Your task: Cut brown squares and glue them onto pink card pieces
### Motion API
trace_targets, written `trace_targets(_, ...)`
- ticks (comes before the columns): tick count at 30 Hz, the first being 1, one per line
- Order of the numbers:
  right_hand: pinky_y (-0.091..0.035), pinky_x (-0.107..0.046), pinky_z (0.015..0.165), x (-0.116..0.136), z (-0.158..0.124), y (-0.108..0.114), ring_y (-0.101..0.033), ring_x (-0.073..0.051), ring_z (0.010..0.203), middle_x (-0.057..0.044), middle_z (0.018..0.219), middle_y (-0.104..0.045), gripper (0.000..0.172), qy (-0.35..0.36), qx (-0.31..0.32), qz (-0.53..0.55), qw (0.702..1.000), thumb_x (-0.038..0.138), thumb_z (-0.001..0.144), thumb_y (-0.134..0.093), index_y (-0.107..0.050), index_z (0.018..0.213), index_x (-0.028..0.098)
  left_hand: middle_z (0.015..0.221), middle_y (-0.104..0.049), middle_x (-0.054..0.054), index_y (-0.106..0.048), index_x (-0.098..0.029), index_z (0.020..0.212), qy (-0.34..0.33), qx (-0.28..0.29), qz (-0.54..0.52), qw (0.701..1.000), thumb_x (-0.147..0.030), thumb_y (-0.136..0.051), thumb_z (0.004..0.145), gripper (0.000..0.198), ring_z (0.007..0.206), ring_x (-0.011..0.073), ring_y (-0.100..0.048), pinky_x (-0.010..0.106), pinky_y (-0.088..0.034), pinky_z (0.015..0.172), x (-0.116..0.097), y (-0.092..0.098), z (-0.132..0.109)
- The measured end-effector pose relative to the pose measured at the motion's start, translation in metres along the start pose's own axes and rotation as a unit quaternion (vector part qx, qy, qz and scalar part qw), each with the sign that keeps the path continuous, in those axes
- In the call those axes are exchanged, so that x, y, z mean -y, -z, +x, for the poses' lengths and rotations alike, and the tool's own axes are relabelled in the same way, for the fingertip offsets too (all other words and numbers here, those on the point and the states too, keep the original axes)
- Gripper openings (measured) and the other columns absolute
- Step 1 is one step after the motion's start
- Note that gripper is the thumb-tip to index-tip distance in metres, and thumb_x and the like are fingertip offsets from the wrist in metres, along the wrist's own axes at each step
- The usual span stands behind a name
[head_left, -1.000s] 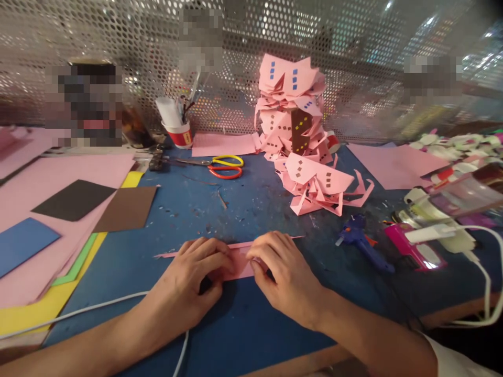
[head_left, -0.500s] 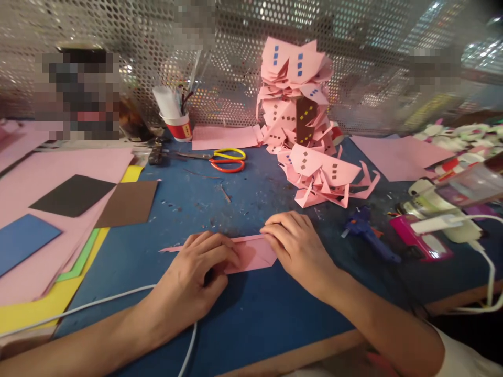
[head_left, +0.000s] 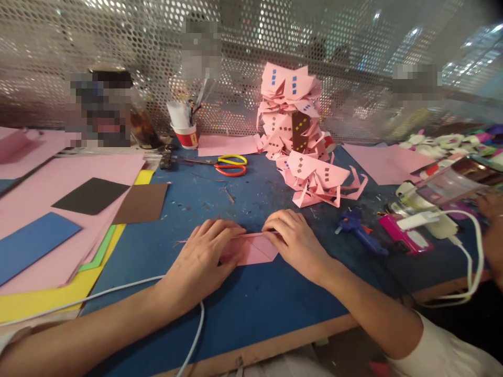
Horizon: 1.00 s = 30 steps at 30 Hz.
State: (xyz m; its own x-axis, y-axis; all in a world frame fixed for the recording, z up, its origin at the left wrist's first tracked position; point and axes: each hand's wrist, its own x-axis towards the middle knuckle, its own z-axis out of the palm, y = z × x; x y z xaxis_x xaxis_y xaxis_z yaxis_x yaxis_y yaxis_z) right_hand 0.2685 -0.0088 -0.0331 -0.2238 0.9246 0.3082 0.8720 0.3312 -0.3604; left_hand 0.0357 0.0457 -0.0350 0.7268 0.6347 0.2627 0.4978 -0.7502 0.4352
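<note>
A folded pink paper (head_left: 257, 250) lies on the blue tabletop between my hands, with creases across its face and a thin strip poking out past my left hand. My left hand (head_left: 210, 251) covers its left part, fingers curled over the far edge and thumb on the near side. At the far right corner, my right hand (head_left: 293, 241) pinches the folded edge between thumb and fingers. Beyond them stands a stack of folded pink paper pieces (head_left: 314, 167) marked with small blue, brown and yellow squares.
Scissors (head_left: 220, 163) with yellow and red handles lie behind my hands, near a cup of tools (head_left: 184, 135). Coloured sheets (head_left: 94, 162) spread at left. To the right are a blue glue gun (head_left: 359, 230), a pink device (head_left: 406, 235) and white cables (head_left: 477, 251). Another person's hand (head_left: 493, 209) shows at the right edge.
My left hand has shifted along the paper, its fingers now reaching to the far edge. My right hand stays at the right corner. The camera view has shifted slightly.
</note>
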Motion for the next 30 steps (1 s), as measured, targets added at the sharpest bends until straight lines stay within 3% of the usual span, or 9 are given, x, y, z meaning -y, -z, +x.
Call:
trace_targets(6,-0.042,-0.037,0.090,-0.002,0.001,-0.003,-0.057,-0.021,0.102,-0.002,0.105,-0.064,0.007,0.002,0.005,0.015,1.000,0.016,0.093,-0.065,-0.061,0.094,0.022,0.129,-0.061,0.005,-0.062,-0.027,0.121,0.001,0.008,0.031,0.999,-0.022,-0.058,0.092,0.029,0.117,0.0262,-0.052,0.045,-0.043,0.096,0.000,-0.004,-0.004)
trace_targets(12,-0.041,-0.035,0.087,0.000,0.001,0.000,-0.057,-0.020,0.098,-0.002,0.099,-0.064,0.011,-0.011,0.014,0.020,1.000,0.014,0.091,-0.067,-0.059,0.090,0.021,0.120,-0.066,0.004,-0.062,-0.025,0.116,-0.005,0.010,0.013,1.000,-0.019,-0.057,0.091,0.027,0.110,0.0260,-0.054,0.044,-0.043,0.093,0.000,-0.002,-0.002)
trace_targets(18,-0.038,-0.032,0.084,0.007,0.002,0.009,-0.058,-0.016,0.089,0.002,0.090,-0.066,0.013,0.004,0.016,0.034,0.999,0.015,0.092,-0.068,-0.057,0.089,0.021,0.113,-0.068,0.005,-0.064,-0.022,0.114,0.043,0.008,-0.056,0.997,-0.018,-0.058,0.087,0.028,0.106,0.0241,-0.060,0.040,-0.044,0.096,-0.001,0.005,0.005)
trace_targets(22,-0.038,-0.031,0.084,0.013,0.006,0.017,-0.058,-0.016,0.088,0.002,0.089,-0.066,0.013,0.022,-0.001,0.044,0.999,0.014,0.092,-0.068,-0.057,0.089,0.021,0.109,-0.071,0.004,-0.067,-0.023,0.113,0.111,0.059,-0.125,0.984,-0.028,-0.061,0.085,0.029,0.097,0.0215,-0.066,0.032,-0.048,0.086,-0.003,0.018,0.011)
trace_targets(26,-0.039,-0.031,0.084,0.017,0.012,0.023,-0.059,-0.016,0.089,0.002,0.091,-0.066,0.012,0.044,-0.004,0.036,0.998,0.014,0.091,-0.068,-0.058,0.092,0.021,0.080,-0.071,-0.002,-0.071,-0.024,0.093,0.158,0.128,-0.129,0.971,-0.036,-0.061,0.085,0.017,0.073,0.0179,-0.064,0.027,-0.042,0.064,-0.002,0.028,0.013)
trace_targets(30,-0.040,-0.034,0.085,0.023,0.017,0.024,-0.059,-0.018,0.091,0.000,0.093,-0.067,0.011,0.076,0.004,0.010,0.997,0.015,0.091,-0.068,-0.059,0.094,0.021,0.067,-0.062,-0.004,-0.068,-0.022,0.083,0.160,0.129,-0.132,0.970,-0.038,-0.061,0.084,0.017,0.063,0.0147,-0.055,0.026,-0.035,0.057,0.005,0.029,0.012)
